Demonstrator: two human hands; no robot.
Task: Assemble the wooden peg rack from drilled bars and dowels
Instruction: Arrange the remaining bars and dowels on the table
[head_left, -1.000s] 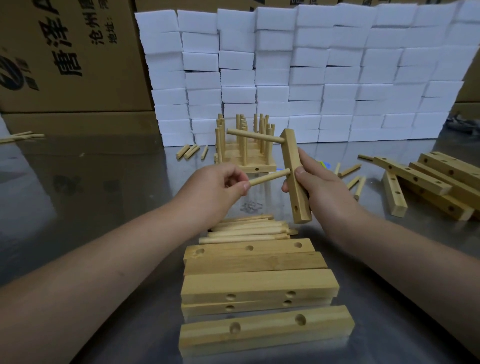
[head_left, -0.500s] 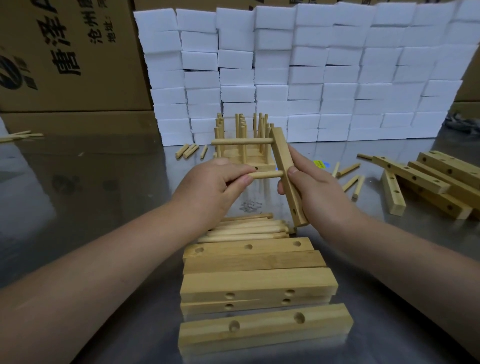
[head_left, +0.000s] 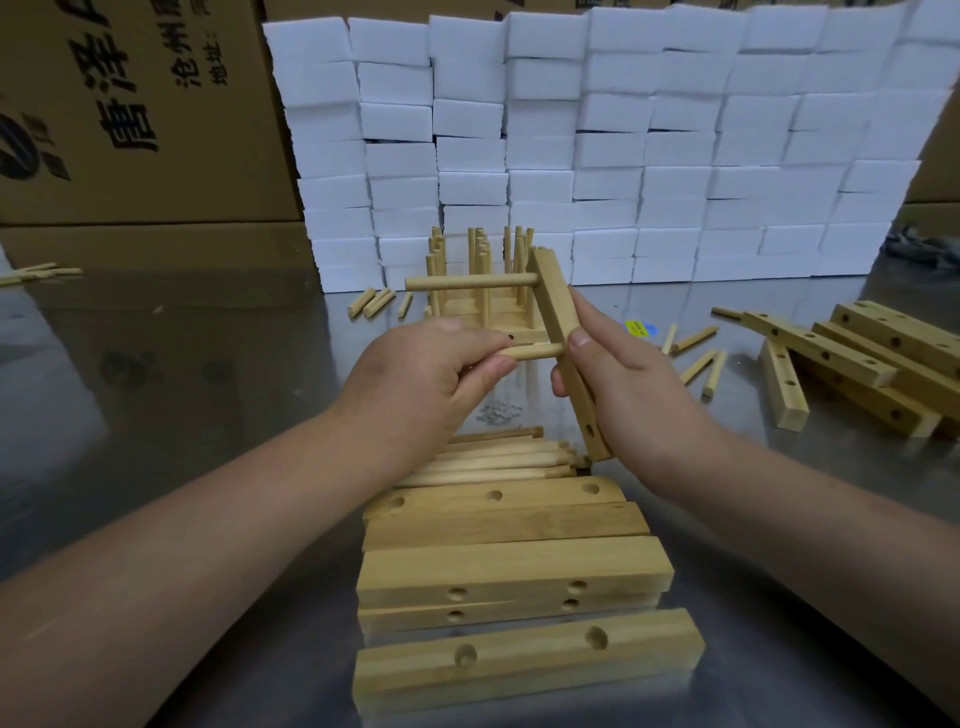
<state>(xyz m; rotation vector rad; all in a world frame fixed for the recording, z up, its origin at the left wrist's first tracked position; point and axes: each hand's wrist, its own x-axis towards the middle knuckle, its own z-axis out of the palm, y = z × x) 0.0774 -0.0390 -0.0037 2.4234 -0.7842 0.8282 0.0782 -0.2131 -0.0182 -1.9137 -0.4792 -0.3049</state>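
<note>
**Second dowel held against the tilted bar**

The fingers (head_left: 488, 366) of the left hand (head_left: 421, 369) are curled together and pinch a dowel (head_left: 532, 352) near its left end, with the thumb on top. The dowel lies about level. Its right end meets the side face of a drilled bar (head_left: 553, 296); how deep it sits in the hole I cannot tell.

The right hand (head_left: 631, 387) grips this bar around its middle. The thumb is pressed on the face just beside the dowel's end, and the other fingers are wrapped behind. The bar is tilted, its top end leaning away from the person and its low end just above a pile of loose dowels (head_left: 498, 460). Near the top end an upper dowel (head_left: 470, 283) is seated in the bar and points to the left.

Behind the hands a finished rack (head_left: 519, 319) with upright pegs stands on the metal surface (head_left: 182, 374). Nearest to the person a stack of drilled bars (head_left: 509, 569) lies crosswise, touching the pile. At the right more bars (head_left: 872, 358) lie in a heap, with a few short dowels (head_left: 696, 364) between the heap and the right hand. A wall of white foam blocks (head_left: 623, 145) and a cardboard box (head_left: 130, 104) close the back.
</note>
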